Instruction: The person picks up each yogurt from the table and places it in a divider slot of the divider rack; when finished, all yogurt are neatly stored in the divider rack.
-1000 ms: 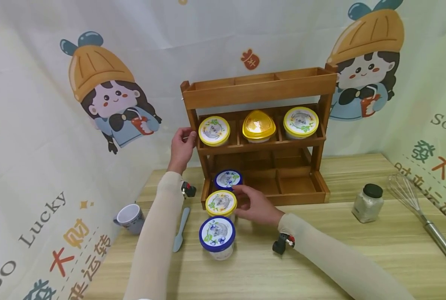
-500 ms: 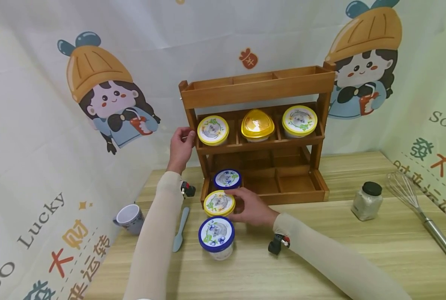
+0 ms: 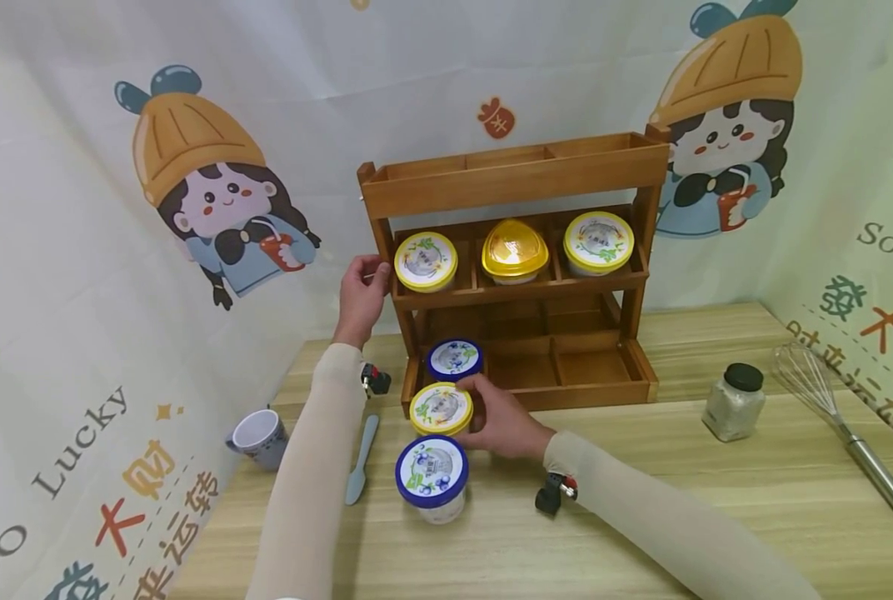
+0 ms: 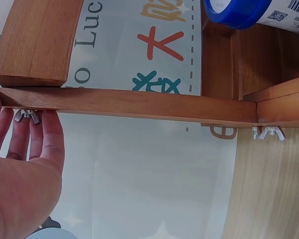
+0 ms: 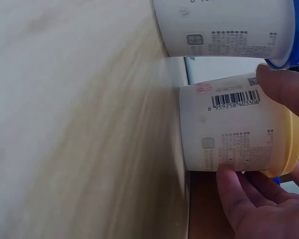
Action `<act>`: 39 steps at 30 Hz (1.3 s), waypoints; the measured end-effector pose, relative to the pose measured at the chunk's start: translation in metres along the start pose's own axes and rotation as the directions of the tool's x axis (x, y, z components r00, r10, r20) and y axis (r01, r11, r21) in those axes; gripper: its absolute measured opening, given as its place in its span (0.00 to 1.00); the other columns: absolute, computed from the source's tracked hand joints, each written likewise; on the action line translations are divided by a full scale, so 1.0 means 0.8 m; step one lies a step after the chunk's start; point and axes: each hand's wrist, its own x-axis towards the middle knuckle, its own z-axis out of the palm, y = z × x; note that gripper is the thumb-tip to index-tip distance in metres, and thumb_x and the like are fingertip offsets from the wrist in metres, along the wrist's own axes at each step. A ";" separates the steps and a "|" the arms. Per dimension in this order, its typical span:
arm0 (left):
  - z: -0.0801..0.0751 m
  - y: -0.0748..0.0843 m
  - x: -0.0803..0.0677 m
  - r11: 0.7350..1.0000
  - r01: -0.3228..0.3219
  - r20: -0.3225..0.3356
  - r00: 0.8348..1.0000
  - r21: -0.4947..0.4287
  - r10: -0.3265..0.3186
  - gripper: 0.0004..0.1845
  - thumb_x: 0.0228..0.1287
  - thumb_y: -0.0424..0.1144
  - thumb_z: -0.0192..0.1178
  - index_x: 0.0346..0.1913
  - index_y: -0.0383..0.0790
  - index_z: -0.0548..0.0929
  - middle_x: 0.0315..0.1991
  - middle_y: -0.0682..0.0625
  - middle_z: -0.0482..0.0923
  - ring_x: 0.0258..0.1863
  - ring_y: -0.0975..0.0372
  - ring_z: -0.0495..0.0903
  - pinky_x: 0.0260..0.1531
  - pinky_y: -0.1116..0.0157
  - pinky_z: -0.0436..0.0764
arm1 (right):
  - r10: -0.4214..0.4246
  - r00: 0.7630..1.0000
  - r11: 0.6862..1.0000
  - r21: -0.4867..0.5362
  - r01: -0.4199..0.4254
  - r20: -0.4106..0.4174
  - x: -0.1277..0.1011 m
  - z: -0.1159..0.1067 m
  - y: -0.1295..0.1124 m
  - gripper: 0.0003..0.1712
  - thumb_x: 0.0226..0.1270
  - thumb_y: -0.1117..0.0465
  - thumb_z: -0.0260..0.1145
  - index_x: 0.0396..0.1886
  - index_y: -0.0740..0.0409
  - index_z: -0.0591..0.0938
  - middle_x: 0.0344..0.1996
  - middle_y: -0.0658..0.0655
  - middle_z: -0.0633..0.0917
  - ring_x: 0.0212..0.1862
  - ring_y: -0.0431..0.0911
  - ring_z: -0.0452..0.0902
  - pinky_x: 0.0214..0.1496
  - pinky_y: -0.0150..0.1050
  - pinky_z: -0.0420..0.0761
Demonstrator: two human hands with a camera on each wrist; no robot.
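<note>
while the left hand grips the upright left post of the three-tier brown wooden rack, fingers curled round the post just by a wing nut in the left wrist view, the right hand closes its fingers and thumb round the white tub with a yellow lid. that tub stands upright on the pale wooden table, just in front of the rack's bottom tier, between two white tubs with blue lids: one behind it in the bottom tier's left compartment, the other just in front of it on the table. in the right wrist view the thumb lies over the yellow lid's edge and the fingers press the tub's side. the middle tier carries two more yellow-lidded round tubs and, between them, a tub with a golden triangular lid. left of the arms lie a grey-blue mug and a pale blue plastic spatula; to the right stand a glass jar with a black cap and a steel whisk.
</note>
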 end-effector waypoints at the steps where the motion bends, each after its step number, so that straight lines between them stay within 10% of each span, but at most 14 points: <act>1: 0.000 0.000 0.000 1.000 0.000 0.001 1.000 0.002 0.000 0.21 0.83 0.48 0.56 0.69 0.41 0.74 0.64 0.42 0.76 0.59 0.55 0.79 0.63 0.57 0.85 | 0.001 1.000 1.000 0.006 -0.001 0.003 0.001 0.001 0.001 0.48 0.56 0.58 0.85 0.73 0.54 0.69 0.63 0.57 0.82 0.59 0.48 0.80 0.57 0.39 0.86; 13: 0.002 -0.003 0.000 0.999 -0.032 -0.009 0.999 -0.033 0.032 0.20 0.82 0.44 0.57 0.67 0.37 0.76 0.59 0.42 0.77 0.53 0.59 0.80 0.59 0.59 0.87 | 0.036 0.999 0.999 0.016 -0.036 0.011 0.003 0.004 0.005 0.52 0.61 0.55 0.82 0.81 0.55 0.66 0.73 0.60 0.76 0.71 0.55 0.76 0.70 0.51 0.82; 33: -0.001 0.000 -0.002 0.999 -0.037 0.001 0.999 -0.027 0.037 0.20 0.82 0.45 0.57 0.66 0.37 0.76 0.58 0.44 0.77 0.50 0.61 0.80 0.57 0.60 0.87 | 0.003 1.000 0.998 0.065 -0.002 -0.028 -0.024 -0.027 -0.006 0.51 0.59 0.56 0.84 0.79 0.50 0.69 0.74 0.55 0.75 0.70 0.55 0.77 0.57 0.38 0.89; 39: -0.001 0.000 -0.002 0.999 -0.037 0.005 0.999 -0.033 0.037 0.20 0.82 0.45 0.57 0.66 0.36 0.76 0.59 0.43 0.77 0.51 0.61 0.80 0.58 0.59 0.87 | -0.013 0.998 1.000 0.025 0.014 -0.059 -0.038 -0.048 -0.010 0.51 0.58 0.55 0.84 0.79 0.49 0.69 0.74 0.56 0.75 0.73 0.56 0.74 0.66 0.48 0.86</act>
